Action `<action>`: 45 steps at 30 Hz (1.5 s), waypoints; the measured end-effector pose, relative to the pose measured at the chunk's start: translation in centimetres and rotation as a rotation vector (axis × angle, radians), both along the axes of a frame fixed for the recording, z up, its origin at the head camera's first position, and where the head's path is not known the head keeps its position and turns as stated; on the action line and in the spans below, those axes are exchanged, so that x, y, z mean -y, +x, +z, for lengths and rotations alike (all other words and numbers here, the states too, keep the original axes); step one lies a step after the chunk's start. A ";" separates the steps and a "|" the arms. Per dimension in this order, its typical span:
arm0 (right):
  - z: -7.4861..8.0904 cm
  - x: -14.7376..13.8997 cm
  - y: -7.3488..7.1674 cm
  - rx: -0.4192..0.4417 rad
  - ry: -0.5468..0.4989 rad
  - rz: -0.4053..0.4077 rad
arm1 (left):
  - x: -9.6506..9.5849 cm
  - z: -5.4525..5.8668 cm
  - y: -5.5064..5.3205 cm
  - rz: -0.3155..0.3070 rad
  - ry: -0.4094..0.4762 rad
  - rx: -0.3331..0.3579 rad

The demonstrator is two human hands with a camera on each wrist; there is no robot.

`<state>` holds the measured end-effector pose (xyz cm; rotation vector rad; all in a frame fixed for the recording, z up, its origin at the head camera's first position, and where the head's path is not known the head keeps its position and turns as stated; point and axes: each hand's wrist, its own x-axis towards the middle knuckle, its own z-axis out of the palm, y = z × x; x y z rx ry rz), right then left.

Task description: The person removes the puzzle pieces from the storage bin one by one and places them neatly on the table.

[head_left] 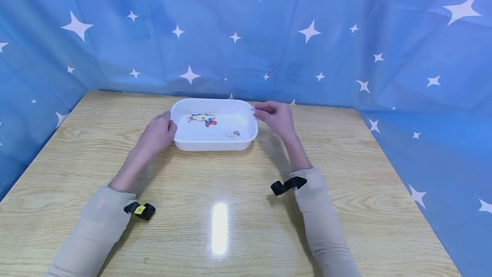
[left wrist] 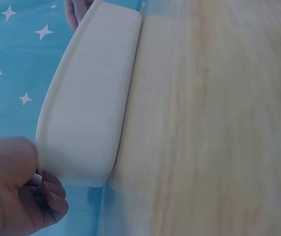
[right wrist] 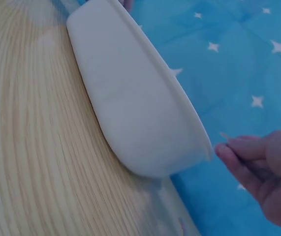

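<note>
A white plastic tray point(head_left: 215, 145) with rounded corners stands on the table; its outer side wall point(left wrist: 93, 93) fills much of the left wrist view. My left hand point(head_left: 156, 131) grips its left rim with curled fingers. Inside lie small flat printed cutouts: a long yellow-and-blue one point(head_left: 201, 117), a red one point(head_left: 211, 123) touching it, and a small pale one point(head_left: 232, 134) nearer the front. Just beyond the right rim, my right hand point(head_left: 277, 119) pinches a small thin pinkish piece point(right wrist: 224, 135) between thumb and forefinger. Most of that piece is hidden by the fingers.
The wood-grain table point(head_left: 184, 200) extends in front of the tray and to both sides. Behind it hangs a blue cloth point(head_left: 230, 59) with white stars, close to the tray's back. Black wrist cameras point(head_left: 286, 186) sit on both sleeves.
</note>
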<state>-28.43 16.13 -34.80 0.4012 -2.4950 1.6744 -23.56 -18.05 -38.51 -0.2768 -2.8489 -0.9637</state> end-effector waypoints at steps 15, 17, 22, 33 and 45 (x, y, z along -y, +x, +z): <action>-3.6 -6.9 -1.5 0.182 -0.062 -0.149 | 0.1 -0.1 0.0 0.001 0.000 -0.010; -4.0 -7.6 -1.5 0.200 -0.020 -0.178 | 0.1 -0.1 0.0 0.003 0.000 -0.012; -5.0 -9.2 -1.6 0.218 0.109 -0.246 | 0.1 -0.2 0.0 0.004 0.001 -0.008; -6.0 -11.4 -1.4 0.179 0.297 -0.356 | 0.1 -0.1 0.0 0.005 -0.001 -0.007; -5.1 -11.4 -1.2 0.206 0.351 -0.337 | 0.0 0.0 0.1 0.001 0.003 0.009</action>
